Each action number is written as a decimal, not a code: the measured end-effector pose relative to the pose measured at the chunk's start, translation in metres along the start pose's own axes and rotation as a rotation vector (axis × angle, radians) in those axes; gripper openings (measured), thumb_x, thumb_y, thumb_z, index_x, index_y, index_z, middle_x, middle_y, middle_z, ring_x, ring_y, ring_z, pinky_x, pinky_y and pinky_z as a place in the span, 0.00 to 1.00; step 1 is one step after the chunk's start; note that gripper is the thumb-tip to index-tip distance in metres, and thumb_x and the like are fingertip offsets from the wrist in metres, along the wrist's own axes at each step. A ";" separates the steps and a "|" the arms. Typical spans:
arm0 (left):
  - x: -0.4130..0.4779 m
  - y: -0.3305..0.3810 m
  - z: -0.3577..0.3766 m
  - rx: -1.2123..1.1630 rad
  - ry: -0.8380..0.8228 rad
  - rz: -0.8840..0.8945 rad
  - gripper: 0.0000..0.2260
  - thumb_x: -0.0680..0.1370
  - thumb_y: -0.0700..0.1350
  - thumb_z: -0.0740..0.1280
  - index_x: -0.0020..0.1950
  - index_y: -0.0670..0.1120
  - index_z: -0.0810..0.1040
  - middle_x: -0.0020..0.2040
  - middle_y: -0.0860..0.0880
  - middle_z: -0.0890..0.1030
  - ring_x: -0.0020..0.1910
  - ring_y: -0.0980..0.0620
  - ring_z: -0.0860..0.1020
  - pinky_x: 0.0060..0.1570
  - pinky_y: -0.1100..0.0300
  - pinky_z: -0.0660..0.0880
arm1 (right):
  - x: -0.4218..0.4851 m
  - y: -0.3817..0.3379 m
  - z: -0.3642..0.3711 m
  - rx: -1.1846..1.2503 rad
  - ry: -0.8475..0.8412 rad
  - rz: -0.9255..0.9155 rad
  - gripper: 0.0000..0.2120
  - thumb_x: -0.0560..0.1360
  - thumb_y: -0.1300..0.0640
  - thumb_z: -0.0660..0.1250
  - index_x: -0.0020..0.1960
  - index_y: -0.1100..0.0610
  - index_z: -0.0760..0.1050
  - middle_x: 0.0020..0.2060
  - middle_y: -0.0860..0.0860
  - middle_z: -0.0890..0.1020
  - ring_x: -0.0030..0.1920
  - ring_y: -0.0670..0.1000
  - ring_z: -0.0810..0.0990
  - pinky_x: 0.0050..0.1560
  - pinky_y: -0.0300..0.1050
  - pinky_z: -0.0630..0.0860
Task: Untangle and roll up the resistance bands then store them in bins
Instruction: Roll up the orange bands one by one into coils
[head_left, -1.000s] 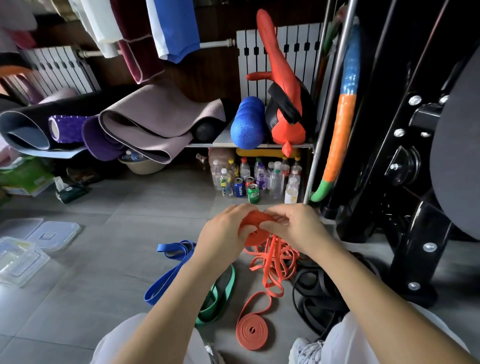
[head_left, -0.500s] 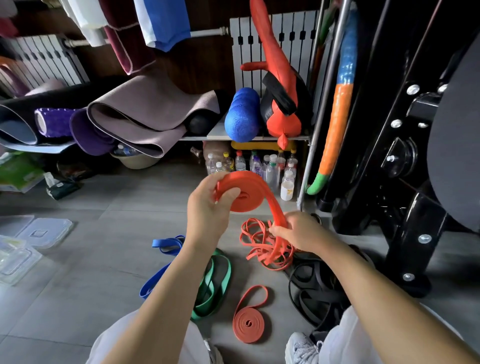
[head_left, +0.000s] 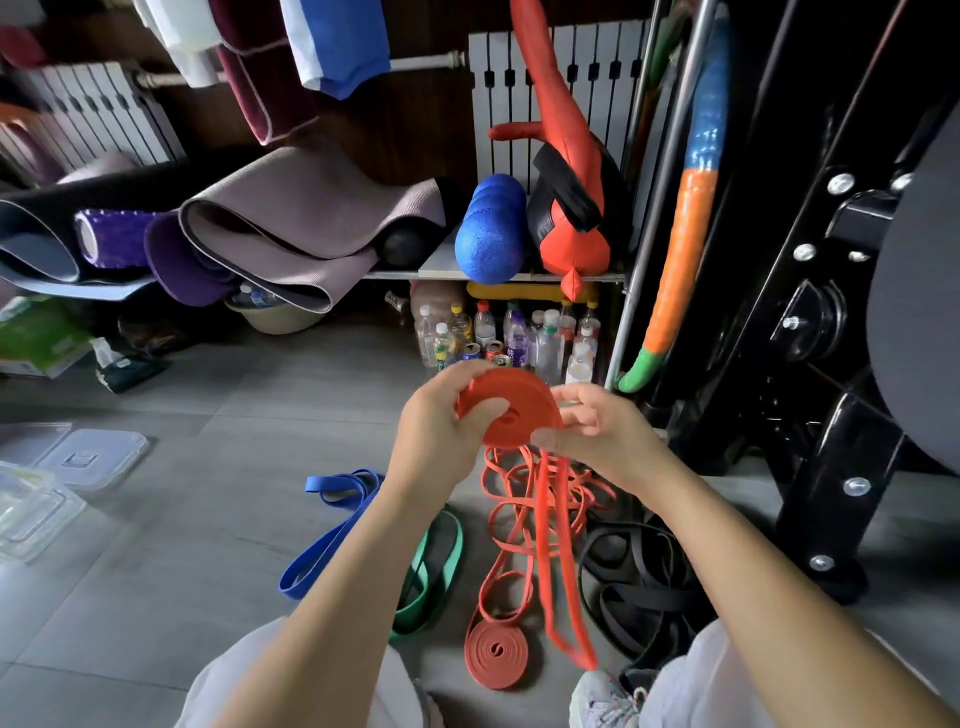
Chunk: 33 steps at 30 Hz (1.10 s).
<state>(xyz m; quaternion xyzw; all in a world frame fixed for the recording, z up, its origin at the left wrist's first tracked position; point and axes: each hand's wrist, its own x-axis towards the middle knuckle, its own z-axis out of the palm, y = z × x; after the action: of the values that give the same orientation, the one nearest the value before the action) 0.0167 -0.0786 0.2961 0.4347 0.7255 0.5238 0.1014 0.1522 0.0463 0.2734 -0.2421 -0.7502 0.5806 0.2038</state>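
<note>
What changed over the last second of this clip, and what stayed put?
Half a second ago the right hand was down the strap by the floor pile; it has come back up to the orange roll, which the left hand grips and which looks fatter. The finished roll, blue band, green band and black bands lie unmoved.

Centre, above the floor: band coil (head_left: 511, 415) held between left hand (head_left: 441, 436) and right hand (head_left: 597, 436), its free length hanging to a loose tangle (head_left: 524, 493) on the floor beneath. Near floor, left to right: long band (head_left: 332, 540); looped band (head_left: 441, 566) just beside it, partly under the left forearm; rolled band (head_left: 496, 656) at the tangle's near end; band heap (head_left: 639, 582) beside a shoe (head_left: 602, 696). Far left: bins (head_left: 93, 457) on the floor; far centre: shelf (head_left: 395, 274) bearing mats (head_left: 301, 228) and foam roller (head_left: 488, 228), bottles (head_left: 519, 332) beneath; right: machine frame (head_left: 831, 415).
</note>
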 end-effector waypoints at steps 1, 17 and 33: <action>-0.002 0.000 0.001 0.056 -0.050 0.014 0.13 0.73 0.39 0.70 0.54 0.53 0.79 0.48 0.55 0.81 0.47 0.55 0.79 0.49 0.67 0.75 | -0.001 -0.003 0.001 0.038 0.016 -0.046 0.15 0.67 0.56 0.76 0.51 0.47 0.76 0.41 0.47 0.85 0.43 0.44 0.84 0.40 0.34 0.78; -0.013 0.004 -0.011 -0.447 0.095 -0.105 0.16 0.74 0.34 0.69 0.46 0.57 0.79 0.43 0.54 0.82 0.42 0.56 0.81 0.38 0.59 0.78 | -0.004 -0.021 0.008 0.173 0.049 -0.076 0.10 0.66 0.60 0.75 0.44 0.49 0.82 0.38 0.45 0.86 0.41 0.47 0.85 0.38 0.31 0.77; -0.026 -0.003 -0.013 0.504 -0.226 0.136 0.09 0.77 0.45 0.66 0.57 0.48 0.77 0.48 0.52 0.79 0.47 0.49 0.77 0.42 0.63 0.69 | -0.014 -0.008 0.014 -0.340 -0.012 -0.052 0.10 0.68 0.61 0.75 0.49 0.55 0.84 0.40 0.47 0.85 0.39 0.41 0.83 0.46 0.37 0.79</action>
<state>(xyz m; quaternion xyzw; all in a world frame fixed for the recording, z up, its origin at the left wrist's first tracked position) 0.0233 -0.1069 0.2908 0.5495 0.7862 0.2807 0.0347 0.1541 0.0254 0.2772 -0.2503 -0.8448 0.4411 0.1704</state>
